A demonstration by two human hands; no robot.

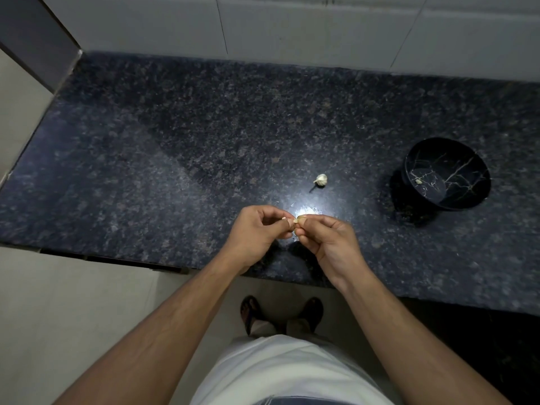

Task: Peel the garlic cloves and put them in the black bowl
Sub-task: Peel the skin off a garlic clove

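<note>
Pinching garlic clove (293, 224) between both hands, long axis unclear.

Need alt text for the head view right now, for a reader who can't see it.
Both hands, the left hand and right hand, pinch a small garlic clove between their fingertips above a dark speckled stone counter. A garlic bulb lies further back on the counter, and to the right a black bowl holds one small pale piece.
</note>
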